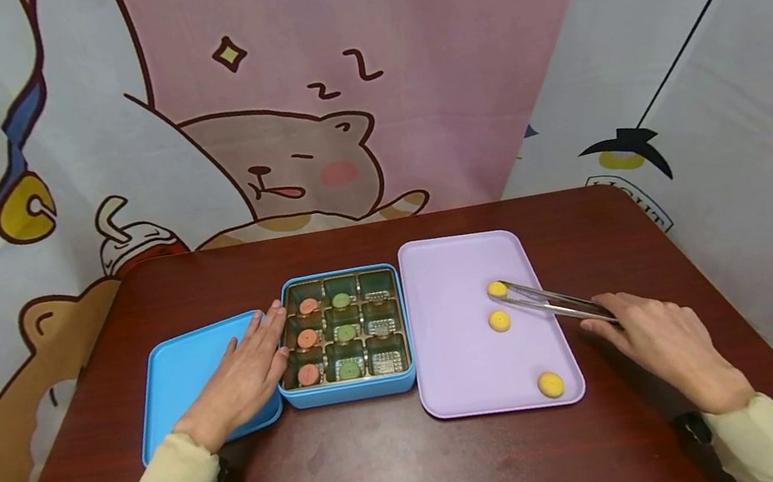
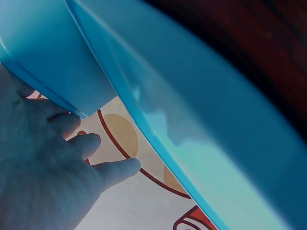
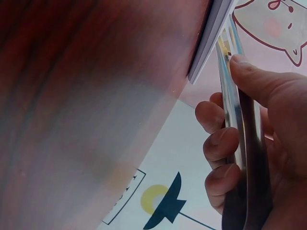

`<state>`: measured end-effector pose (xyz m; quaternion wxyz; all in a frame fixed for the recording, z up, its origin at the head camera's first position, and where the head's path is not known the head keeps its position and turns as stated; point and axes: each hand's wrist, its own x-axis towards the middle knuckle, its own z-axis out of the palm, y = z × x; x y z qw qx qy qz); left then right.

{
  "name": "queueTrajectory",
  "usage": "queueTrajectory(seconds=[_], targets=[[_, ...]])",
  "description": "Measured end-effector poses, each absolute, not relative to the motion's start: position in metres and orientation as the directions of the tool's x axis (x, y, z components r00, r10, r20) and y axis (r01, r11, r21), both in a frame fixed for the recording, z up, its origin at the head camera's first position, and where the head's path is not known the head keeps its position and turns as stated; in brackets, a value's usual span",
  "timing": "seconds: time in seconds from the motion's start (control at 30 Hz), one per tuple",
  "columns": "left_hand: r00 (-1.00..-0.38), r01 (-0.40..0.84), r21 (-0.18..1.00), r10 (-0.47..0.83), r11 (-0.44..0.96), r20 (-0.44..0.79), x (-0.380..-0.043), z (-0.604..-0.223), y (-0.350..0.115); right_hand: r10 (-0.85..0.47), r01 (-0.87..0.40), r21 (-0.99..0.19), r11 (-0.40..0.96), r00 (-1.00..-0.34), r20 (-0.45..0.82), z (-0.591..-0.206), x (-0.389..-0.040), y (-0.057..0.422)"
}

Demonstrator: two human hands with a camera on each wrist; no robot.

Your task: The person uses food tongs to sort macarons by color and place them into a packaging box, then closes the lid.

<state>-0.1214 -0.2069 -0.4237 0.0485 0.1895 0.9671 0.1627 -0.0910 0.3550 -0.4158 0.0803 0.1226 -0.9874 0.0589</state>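
Note:
My right hand [image 1: 661,345] grips metal tongs [image 1: 564,307], fingers curled round them in the right wrist view. The tong tips are at a small round yellow piece [image 1: 496,289], like a cookie, on the lilac tray [image 1: 465,380]; whether they squeeze it I cannot tell. Two more yellow pieces [image 1: 499,321] lie on the tray. My left hand [image 1: 242,382] has its fingers extended against the left side of a blue box [image 1: 350,392]. Inside its gold divider are orange pieces [image 1: 307,339] in the left column and green pieces [image 1: 345,332] in the middle one. Bare liner shows in the right column.
A flat blue lid [image 1: 187,374] lies left of the box, partly under my left hand and forearm. Box and tray stand side by side on a dark red-brown table [image 1: 362,472]. Behind the table hangs a cartoon-printed cloth [image 1: 437,81].

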Motion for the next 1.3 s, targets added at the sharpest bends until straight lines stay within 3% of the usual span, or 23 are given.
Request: queueTrajectory(seconds=[1.3], targets=[[-0.924, 0.353, 0.318, 0.381, 0.880, -0.029, -0.121, -0.423, -0.207, -0.319, -0.362, -0.080, 0.929, -0.890, 0.325, -0.398, -0.086, 0.325]])
